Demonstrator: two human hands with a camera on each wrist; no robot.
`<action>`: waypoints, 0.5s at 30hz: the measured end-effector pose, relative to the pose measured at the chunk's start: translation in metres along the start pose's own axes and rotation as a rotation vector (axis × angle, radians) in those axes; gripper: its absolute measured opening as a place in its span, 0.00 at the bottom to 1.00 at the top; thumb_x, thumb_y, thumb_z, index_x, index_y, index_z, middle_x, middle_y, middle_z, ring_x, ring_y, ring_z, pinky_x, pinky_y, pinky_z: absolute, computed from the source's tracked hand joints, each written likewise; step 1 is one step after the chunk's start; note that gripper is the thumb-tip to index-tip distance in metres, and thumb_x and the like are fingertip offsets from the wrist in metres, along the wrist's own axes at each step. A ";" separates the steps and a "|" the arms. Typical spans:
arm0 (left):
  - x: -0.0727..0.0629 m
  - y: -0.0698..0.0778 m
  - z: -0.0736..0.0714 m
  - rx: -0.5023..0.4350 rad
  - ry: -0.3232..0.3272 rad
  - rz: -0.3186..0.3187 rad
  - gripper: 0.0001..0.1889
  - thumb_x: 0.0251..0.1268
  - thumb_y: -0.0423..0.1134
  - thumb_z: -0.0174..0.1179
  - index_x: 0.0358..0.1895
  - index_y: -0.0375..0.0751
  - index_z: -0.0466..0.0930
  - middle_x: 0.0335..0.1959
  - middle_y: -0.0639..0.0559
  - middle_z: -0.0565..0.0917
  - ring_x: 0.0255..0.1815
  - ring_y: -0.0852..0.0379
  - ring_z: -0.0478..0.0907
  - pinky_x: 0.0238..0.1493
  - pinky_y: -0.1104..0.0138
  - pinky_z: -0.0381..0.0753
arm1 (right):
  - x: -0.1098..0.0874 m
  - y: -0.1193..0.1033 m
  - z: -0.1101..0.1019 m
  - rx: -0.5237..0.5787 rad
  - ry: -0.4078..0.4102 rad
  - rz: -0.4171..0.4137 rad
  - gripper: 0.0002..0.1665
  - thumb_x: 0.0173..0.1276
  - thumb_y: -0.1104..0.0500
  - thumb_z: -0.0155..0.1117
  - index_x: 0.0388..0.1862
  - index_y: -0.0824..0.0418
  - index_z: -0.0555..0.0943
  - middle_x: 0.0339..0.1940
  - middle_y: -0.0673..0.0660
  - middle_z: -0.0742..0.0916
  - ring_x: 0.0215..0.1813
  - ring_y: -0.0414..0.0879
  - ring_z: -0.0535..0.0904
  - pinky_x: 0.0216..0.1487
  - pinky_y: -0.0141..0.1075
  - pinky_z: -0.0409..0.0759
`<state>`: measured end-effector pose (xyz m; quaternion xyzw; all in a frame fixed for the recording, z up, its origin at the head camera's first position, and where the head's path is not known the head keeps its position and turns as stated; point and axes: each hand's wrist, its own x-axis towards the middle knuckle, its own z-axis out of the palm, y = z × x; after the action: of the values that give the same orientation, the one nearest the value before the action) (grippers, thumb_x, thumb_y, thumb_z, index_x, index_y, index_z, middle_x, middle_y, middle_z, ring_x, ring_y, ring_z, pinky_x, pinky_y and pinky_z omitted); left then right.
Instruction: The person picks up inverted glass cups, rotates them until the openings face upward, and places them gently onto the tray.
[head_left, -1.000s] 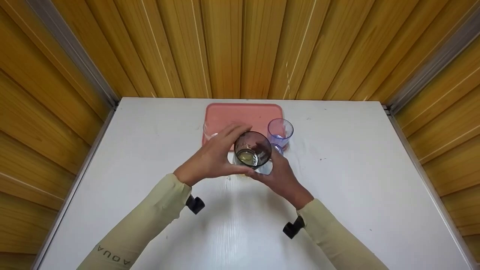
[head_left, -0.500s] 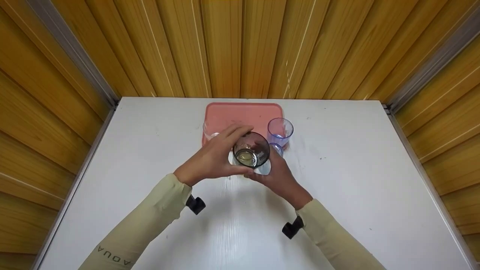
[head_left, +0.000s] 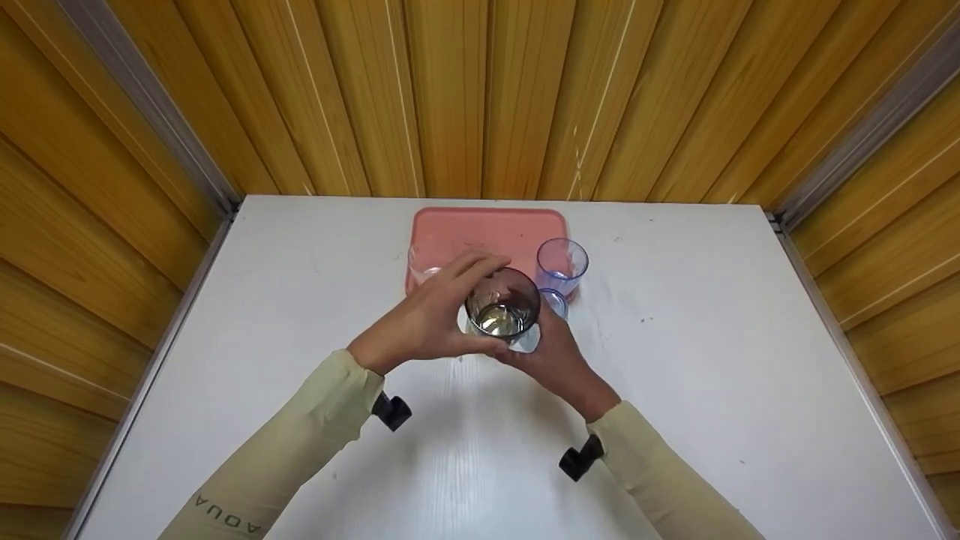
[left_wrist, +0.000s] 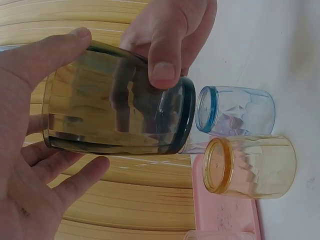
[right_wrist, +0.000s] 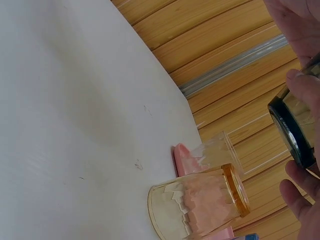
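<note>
We see both hands clamped on one thing, the dark glass (head_left: 504, 298), which lies directly between them, mouth up and raised off the white table (head_left: 712, 337). Our left hand (head_left: 420, 315) wraps it from the left, near the rim, with some fingers on the far side and the thumb on the near side; the left wrist view shows a couple of those fingers spread away from the wall. Our right hand (head_left: 559, 360) grips it lower down, its thumb pressing the wall just above the thick base.

Beyond the hands we have the pink tray (head_left: 487, 223). A blue-rimmed glass (head_left: 562, 259) stands at its right edge, and a clear glass (head_left: 418, 262) on the left is partly hidden by our left hand. Below the dark glass, the teal glass (left_wrist: 242, 111) and the amber glass (left_wrist: 255, 167) stand upside down, side by side, near the tray.
</note>
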<state>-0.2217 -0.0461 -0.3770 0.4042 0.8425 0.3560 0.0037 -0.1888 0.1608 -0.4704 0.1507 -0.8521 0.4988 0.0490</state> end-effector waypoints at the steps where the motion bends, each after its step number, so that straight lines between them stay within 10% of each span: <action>1: 0.000 0.000 0.000 0.006 -0.005 -0.002 0.50 0.43 0.52 0.77 0.73 0.61 0.58 0.70 0.63 0.63 0.70 0.64 0.63 0.68 0.64 0.70 | 0.000 0.000 0.000 -0.009 0.002 -0.004 0.55 0.52 0.45 0.77 0.74 0.53 0.59 0.68 0.50 0.75 0.71 0.46 0.69 0.73 0.49 0.65; 15: 0.000 0.006 -0.010 0.154 -0.111 0.000 0.46 0.46 0.60 0.73 0.71 0.66 0.61 0.70 0.63 0.65 0.74 0.63 0.58 0.70 0.58 0.68 | -0.001 0.004 -0.003 -0.040 -0.028 -0.048 0.55 0.52 0.43 0.76 0.75 0.49 0.58 0.68 0.47 0.74 0.70 0.43 0.70 0.71 0.46 0.69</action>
<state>-0.2200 -0.0497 -0.3656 0.4225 0.8659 0.2671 0.0192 -0.1888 0.1653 -0.4728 0.1768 -0.8588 0.4780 0.0519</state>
